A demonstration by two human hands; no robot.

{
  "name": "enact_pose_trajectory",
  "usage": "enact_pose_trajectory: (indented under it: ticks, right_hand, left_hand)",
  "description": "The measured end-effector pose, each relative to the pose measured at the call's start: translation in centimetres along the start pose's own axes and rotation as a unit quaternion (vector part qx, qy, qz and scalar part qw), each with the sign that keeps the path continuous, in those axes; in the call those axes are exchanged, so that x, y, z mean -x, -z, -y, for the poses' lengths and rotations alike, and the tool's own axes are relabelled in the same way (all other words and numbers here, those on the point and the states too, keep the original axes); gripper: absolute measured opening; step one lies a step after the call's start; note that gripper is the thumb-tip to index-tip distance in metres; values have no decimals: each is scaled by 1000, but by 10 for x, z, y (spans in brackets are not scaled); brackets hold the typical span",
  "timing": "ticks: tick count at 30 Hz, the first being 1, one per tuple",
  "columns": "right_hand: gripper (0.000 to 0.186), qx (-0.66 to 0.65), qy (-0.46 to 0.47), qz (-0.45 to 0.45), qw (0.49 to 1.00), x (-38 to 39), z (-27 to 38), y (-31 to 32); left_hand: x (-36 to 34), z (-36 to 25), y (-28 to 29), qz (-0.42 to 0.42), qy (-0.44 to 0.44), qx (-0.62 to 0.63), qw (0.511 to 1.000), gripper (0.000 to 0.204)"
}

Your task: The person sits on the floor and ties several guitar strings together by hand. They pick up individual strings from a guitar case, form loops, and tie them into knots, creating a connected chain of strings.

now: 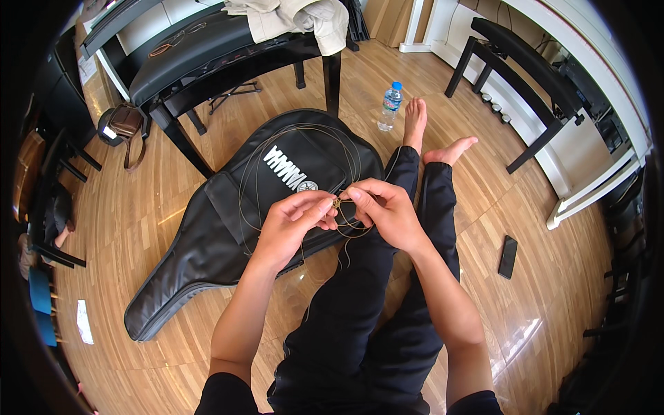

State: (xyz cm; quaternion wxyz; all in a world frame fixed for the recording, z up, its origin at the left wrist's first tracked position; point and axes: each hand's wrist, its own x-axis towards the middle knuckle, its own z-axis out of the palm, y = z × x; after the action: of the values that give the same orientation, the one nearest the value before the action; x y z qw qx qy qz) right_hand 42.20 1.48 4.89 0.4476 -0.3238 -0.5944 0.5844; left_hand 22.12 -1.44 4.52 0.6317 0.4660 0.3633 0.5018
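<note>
In front of my lap, my left hand [296,220] and my right hand [389,213] meet with fingertips pinched. Between them is the tangled, knotted part of a thin bronze-coloured guitar string [337,203]. Wide loose loops of it spread away from my fingers over a black guitar bag [200,235], and a few ends hang down by my thigh. The bag lies flat on the floor, its narrow neck end pointing to the near left. My fingers partly cover the knot, so how the strands cross cannot be made out.
Beyond the bag stands a black padded bench [197,59] with a beige garment [297,24] on it. A water bottle [391,107] stands by my bare feet. To the right are a phone [508,256], another bench [529,59] and a white piano [515,149]. A brown bag [126,123] sits at left.
</note>
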Motion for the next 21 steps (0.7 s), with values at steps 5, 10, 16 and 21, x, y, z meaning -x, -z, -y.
enact_pose_trajectory:
  ticks: [5, 10, 16, 21]
  right_hand:
    - [20, 16, 11, 8, 1000, 1, -1, -2]
    - [17, 9, 15, 15, 1000, 3, -4, -5]
    - [18, 10, -17, -1, 1000, 3, -4, -5]
    - [20, -11, -7, 8, 1000, 1, -2, -3]
  left_hand:
    - [-1, -2, -1, -14, 39, 18, 999, 20]
    - [-1, -6, -3, -24, 60, -63, 996, 19]
    - [-4, -3, -3, -22, 64, -26, 997, 21]
    - [-2, 1, 3, 5, 82, 63, 995, 21]
